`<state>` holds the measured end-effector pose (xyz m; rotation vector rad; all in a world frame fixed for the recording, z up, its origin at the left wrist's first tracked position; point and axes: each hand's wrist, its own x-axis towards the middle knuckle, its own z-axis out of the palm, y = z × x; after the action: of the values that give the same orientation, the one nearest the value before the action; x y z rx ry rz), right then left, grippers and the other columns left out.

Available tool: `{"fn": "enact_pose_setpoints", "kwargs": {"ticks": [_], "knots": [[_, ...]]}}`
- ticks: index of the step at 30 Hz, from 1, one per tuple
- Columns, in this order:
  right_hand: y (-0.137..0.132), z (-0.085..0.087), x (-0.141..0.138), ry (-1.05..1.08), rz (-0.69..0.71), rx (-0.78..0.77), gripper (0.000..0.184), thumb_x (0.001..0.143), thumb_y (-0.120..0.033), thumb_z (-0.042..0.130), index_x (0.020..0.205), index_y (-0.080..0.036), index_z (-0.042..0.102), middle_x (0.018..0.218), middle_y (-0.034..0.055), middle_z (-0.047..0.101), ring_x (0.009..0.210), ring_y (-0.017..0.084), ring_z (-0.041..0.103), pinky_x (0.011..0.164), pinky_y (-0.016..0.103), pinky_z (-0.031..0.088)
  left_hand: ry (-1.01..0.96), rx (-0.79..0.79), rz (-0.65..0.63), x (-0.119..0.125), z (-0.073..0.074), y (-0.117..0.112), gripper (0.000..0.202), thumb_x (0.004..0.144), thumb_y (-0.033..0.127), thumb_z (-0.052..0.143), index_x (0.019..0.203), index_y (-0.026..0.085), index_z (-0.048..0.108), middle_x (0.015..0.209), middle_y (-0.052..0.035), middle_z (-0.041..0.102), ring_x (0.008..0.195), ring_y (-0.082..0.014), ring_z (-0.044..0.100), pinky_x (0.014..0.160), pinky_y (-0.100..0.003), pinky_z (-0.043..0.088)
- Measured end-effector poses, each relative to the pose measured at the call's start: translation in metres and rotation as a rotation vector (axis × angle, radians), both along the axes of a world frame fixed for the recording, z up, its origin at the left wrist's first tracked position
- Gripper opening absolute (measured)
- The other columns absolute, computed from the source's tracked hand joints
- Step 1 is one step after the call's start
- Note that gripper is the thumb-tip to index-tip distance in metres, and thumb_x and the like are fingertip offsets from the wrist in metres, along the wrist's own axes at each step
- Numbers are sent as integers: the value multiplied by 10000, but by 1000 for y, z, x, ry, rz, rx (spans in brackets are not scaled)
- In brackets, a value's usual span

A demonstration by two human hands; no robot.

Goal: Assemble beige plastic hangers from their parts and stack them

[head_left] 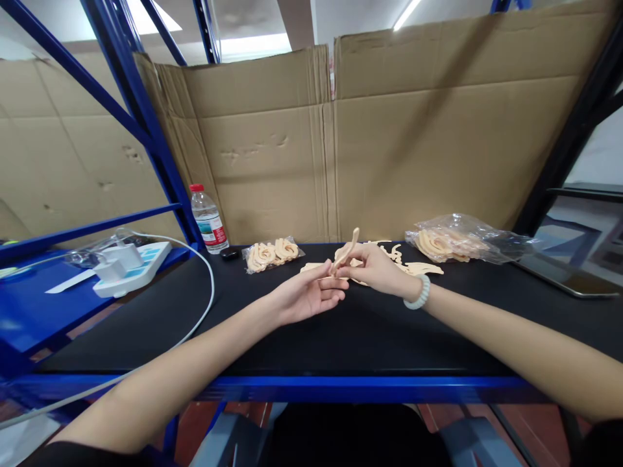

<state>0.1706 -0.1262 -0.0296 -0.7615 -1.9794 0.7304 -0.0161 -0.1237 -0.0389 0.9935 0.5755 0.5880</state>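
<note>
My right hand (377,267) pinches a slim, curved, pale wooden piece (346,250) that stands tilted upward above the black tabletop (341,331). A white bead bracelet (418,293) circles that wrist. My left hand (306,295) lies palm up just left of it, fingers loosely curled, fingertips touching the base of the piece. Several more flat wooden cut-out pieces (403,263) lie scattered on the table right behind both hands.
A small plastic bag of wooden pieces (270,253) lies behind my left hand, a larger one (457,243) at the right. A water bottle (208,219), a white cable (207,285), a white device (131,269) stand left. Cardboard sheets (389,130) wall the back.
</note>
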Motion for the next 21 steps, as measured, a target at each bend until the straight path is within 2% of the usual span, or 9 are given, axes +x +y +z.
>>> {"fn": "enact_pose_setpoints", "kwargs": {"ticks": [2, 4, 7, 10, 13, 17, 21], "knots": [[2, -6, -2, -10, -28, 106, 89, 762, -233, 642, 704, -169, 658, 793, 24, 594, 737, 138, 551, 676, 283, 454, 9, 54, 3, 2, -2, -2, 242, 787, 353, 679, 897, 142, 637, 824, -53, 652, 722, -104, 626, 719, -221, 496], [3, -10, -4, -40, -53, 146, 81, 776, -211, 629, 709, -170, 651, 798, 24, 586, 744, 141, 549, 692, 287, 444, 50, 186, 40, 4, -4, -3, 290, 750, 350, 719, 939, 149, 632, 868, -49, 646, 742, -106, 623, 736, -244, 505], [0, -12, -4, -120, -115, 167, 66, 813, -164, 584, 772, -163, 637, 827, 34, 589, 769, 149, 545, 702, 289, 432, 139, 442, 199, 6, -7, -5, 334, 727, 380, 728, 946, 150, 627, 932, -51, 636, 783, -118, 616, 729, -264, 518], [-5, -10, -5, -235, -150, 220, 140, 814, -62, 529, 777, -161, 622, 828, 34, 592, 762, 145, 538, 702, 282, 417, 175, 570, 327, 8, -12, -5, 328, 677, 335, 767, 904, 142, 630, 877, -41, 648, 750, -118, 612, 687, -251, 519], [-8, -6, -6, -312, -232, 280, 139, 797, -56, 572, 712, -161, 606, 768, 23, 597, 728, 142, 538, 695, 274, 403, 136, 565, 372, 9, -16, -3, 304, 627, 307, 796, 816, 130, 637, 825, -38, 670, 713, -123, 622, 687, -264, 522], [-4, 2, 6, -339, -336, 358, 147, 797, -220, 657, 670, -166, 608, 718, 21, 620, 681, 146, 552, 651, 263, 396, 63, 517, 444, 6, -15, 3, 248, 612, 262, 804, 690, 118, 618, 741, -36, 684, 699, -119, 635, 735, -268, 519], [7, -3, 33, -412, -486, 252, 180, 825, -303, 615, 705, -173, 646, 695, 21, 651, 654, 152, 572, 630, 264, 393, -7, 400, 543, -2, -7, 14, 158, 675, 184, 756, 716, 112, 622, 765, -35, 686, 675, -84, 631, 731, -216, 515]]}}
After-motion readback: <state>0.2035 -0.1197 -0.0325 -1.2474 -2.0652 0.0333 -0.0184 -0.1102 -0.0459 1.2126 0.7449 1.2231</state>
